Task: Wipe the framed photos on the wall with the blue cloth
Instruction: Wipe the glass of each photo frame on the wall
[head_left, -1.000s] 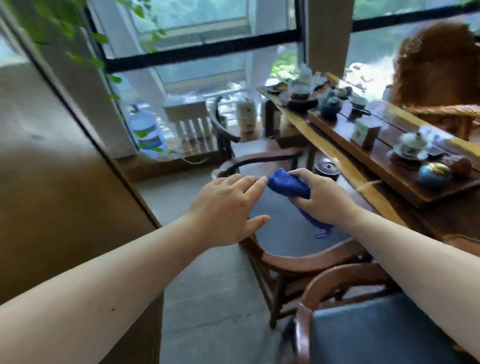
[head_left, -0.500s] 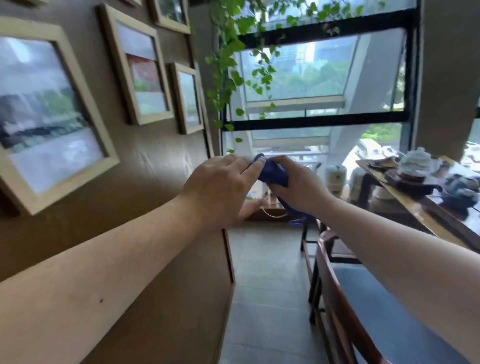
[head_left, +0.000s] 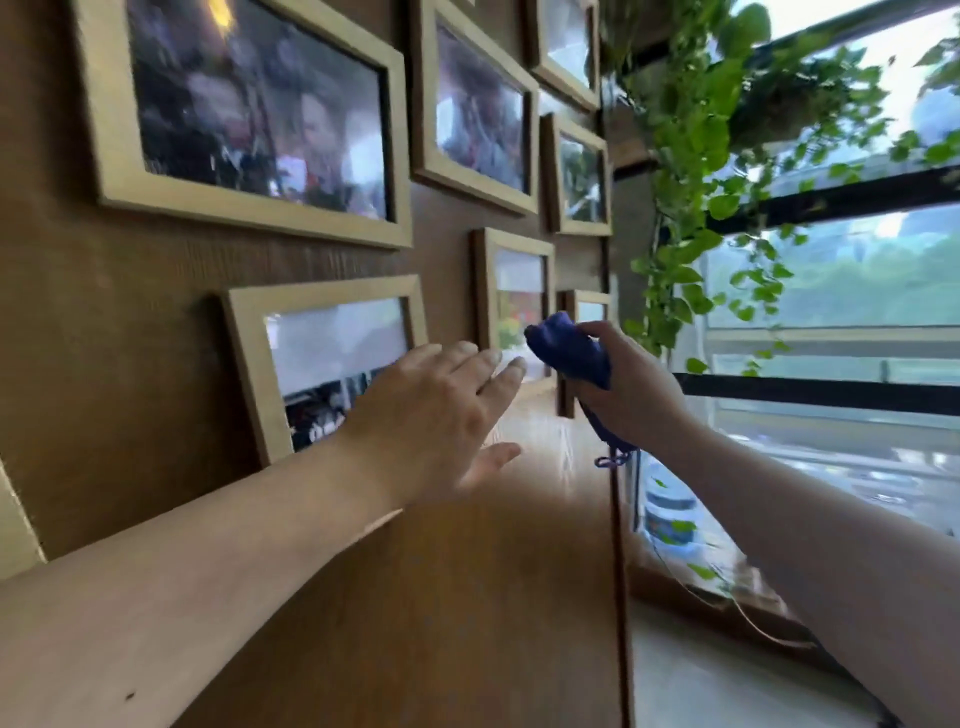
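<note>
Blue cloth (head_left: 569, 353) bunched in right hand (head_left: 631, 387), grip clamped on it, now raised beside the small frames (head_left: 511, 306) on the wall (head_left: 130, 312), not touching glass. Left hand (head_left: 431, 415) has let go, fingers spread near the lower frame (head_left: 249, 364). View has swung from the table to the photos; wiping looks about to start.

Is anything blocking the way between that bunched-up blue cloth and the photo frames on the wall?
Nothing visible does. The right hand holds the bunched blue cloth just in front of a small light wooden frame on the brown wall. The open left hand sits beside it, lower left, not between them.
</note>
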